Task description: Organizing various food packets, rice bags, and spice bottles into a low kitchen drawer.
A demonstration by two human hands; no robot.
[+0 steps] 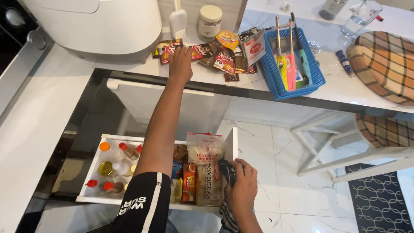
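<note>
Right hand (pixel 243 184) grips dark cloth (pixel 227 171); left hand (pixel 180 64) on red sachets (pixel 166 48).

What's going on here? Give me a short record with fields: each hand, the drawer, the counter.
left hand: left hand stretched up onto the counter, fingers on the small sachets
right hand: right hand low by the drawer's right end, gripping a dark striped cloth
drawer: open white drawer holding bottles with red and orange caps on the left, food packets on the right
counter: white marble counter with a blue basket of long-handled tools, a lidded jar, a white appliance
</note>
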